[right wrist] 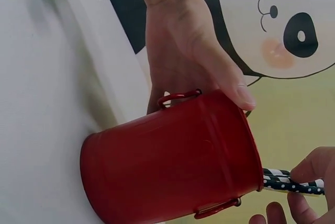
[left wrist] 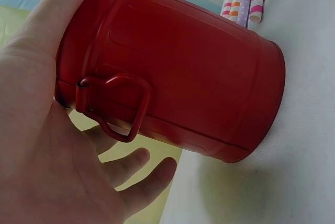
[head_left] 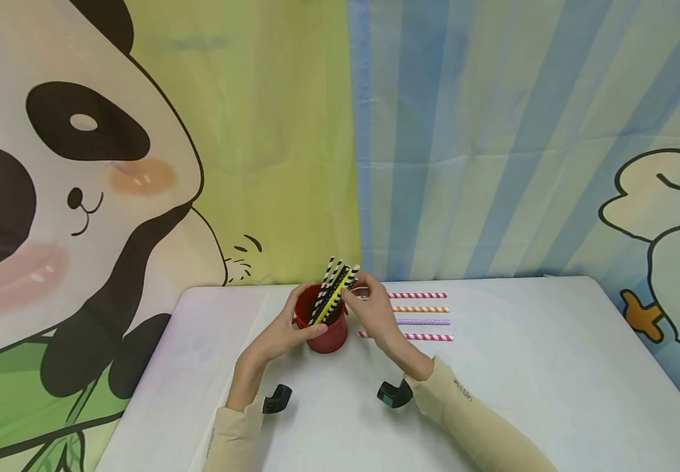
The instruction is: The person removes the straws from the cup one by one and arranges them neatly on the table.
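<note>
A red metal bucket (head_left: 329,341) with small side handles stands on the white table. Several paper straws (head_left: 323,288) lean inside it, black-and-white striped and dotted, with a yellow one (head_left: 331,307) among them. My left hand (head_left: 278,337) holds the bucket at its rim, thumb on the near side; in the left wrist view its other fingers (left wrist: 152,177) spread beside the wall. Over the right of the rim, my right hand (head_left: 378,318) pinches black-and-white straws (right wrist: 282,182) between thumb and fingers. Their lower ends are hidden inside the bucket.
To the right of the bucket, separate straws lie in a row: red-striped (head_left: 419,295), orange-striped (head_left: 422,309), purple dotted (head_left: 425,322) and pink-striped (head_left: 428,337). Behind the table (head_left: 493,393) hangs a printed curtain (head_left: 281,131). Dark devices (head_left: 278,398) sit at both wrists.
</note>
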Available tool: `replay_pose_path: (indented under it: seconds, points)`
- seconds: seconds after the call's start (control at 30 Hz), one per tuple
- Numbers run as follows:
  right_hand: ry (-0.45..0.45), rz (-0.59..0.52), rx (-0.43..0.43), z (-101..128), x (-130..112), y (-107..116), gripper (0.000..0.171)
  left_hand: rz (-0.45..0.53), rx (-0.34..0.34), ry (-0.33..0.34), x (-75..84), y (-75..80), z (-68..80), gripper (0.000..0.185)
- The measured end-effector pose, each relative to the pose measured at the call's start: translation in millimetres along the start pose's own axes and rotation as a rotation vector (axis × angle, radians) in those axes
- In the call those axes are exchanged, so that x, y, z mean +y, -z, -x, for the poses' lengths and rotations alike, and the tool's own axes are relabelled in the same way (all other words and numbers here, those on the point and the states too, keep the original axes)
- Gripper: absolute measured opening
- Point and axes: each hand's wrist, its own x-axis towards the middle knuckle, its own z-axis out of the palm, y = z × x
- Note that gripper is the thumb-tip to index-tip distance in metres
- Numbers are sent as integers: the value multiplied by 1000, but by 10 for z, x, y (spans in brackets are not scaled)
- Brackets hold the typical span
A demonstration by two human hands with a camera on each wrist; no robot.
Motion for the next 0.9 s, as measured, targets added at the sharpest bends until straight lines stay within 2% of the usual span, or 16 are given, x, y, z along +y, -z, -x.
replay_pose_path:
  seconds: [0.4, 0.6, 0.9]
  points:
    - [22, -27, 9, -29, -130, 165, 18, 9, -7, -9, 16, 4, 18, 91]
    - [11, -68, -1, -46, -208, 260, 19, 5, 2, 4, 11, 0, 11, 89]
    - [12, -59, 2, -61, -296, 378, 20, 8, 1, 30, 21, 0, 9, 91]
